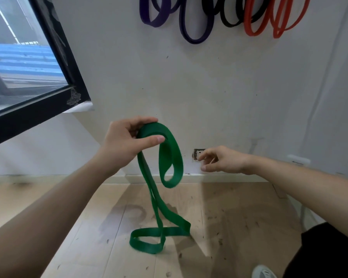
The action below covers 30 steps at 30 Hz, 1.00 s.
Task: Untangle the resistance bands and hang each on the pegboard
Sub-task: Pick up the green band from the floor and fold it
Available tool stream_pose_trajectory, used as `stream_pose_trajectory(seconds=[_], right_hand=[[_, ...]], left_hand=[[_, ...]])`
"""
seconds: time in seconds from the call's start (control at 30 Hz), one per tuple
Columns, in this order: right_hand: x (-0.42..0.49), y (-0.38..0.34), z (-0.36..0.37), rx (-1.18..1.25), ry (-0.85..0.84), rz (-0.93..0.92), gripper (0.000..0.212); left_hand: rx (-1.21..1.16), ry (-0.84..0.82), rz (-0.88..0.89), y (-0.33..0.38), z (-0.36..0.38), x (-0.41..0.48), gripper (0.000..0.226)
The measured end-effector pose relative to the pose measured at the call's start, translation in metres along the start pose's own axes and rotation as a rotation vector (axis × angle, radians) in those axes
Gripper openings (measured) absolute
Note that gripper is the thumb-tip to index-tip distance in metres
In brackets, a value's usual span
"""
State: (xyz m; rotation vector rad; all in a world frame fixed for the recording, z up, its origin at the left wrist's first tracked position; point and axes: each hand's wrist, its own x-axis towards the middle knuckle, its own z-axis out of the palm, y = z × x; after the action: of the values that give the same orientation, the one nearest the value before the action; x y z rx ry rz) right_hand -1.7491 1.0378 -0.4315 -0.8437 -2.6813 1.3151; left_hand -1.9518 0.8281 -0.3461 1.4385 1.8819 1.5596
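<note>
Green resistance band (170, 157) in left hand (125, 143), right hand (223, 160) empty.

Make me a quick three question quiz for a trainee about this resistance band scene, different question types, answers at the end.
1. True or false: the right hand grips the flat green rubber resistance band.
2. Which band colours already hang on the white wall? A) purple, black, red B) blue, yellow, green C) only red
3. Fill in: the green band's lower end trails toward the pale wooden ____.

Key:
1. False; only the left hand holds it.
2. A: purple bands, black band, red bands.
3. floor.
</note>
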Motion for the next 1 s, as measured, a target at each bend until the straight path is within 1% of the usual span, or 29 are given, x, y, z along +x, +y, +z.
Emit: stream_pose_trajectory(seconds=[0.1, 0.23, 0.37, 0.47, 0.53, 0.6, 0.7, 0.83, 1.0], right_hand=[[0.005, 0.000, 0.008, 0.054, 0.011, 0.039, 0.050], [0.009, -0.009, 0.015, 0.249, 0.000, 0.089, 0.052], [0.013, -0.019, 0.018, 0.467, 0.060, 0.065, 0.029], [0.015, -0.023, 0.017, 0.575, 0.111, 0.059, 0.020], [0.014, -0.025, 0.013, 0.647, 0.123, 0.075, 0.010], [0.014, -0.027, 0.007, 0.718, 0.142, 0.090, 0.006], [0.012, -0.030, -0.004, 0.828, 0.176, 0.098, 0.011], [0.004, -0.035, -0.017, 0.911, 0.165, 0.045, 0.016], [-0.006, -0.035, -0.031, 0.875, 0.119, -0.004, 0.021]], left_hand=[[0.001, 0.058, 0.016, 0.002, -0.002, 0.000, 0.052], [-0.023, 0.128, 0.055, 0.005, -0.005, 0.001, 0.048], [-0.029, 0.196, 0.080, 0.007, -0.005, 0.001, 0.045], [-0.031, 0.206, 0.067, 0.005, -0.008, 0.001, 0.045], [-0.031, 0.202, 0.037, 0.002, -0.011, 0.003, 0.044], [-0.004, 0.187, -0.010, -0.004, -0.013, 0.004, 0.043], [0.086, 0.166, -0.095, -0.019, -0.015, 0.004, 0.041], [0.137, 0.094, -0.193, -0.036, -0.018, 0.004, 0.034], [0.118, 0.019, -0.225, -0.045, -0.018, 0.005, 0.027]])
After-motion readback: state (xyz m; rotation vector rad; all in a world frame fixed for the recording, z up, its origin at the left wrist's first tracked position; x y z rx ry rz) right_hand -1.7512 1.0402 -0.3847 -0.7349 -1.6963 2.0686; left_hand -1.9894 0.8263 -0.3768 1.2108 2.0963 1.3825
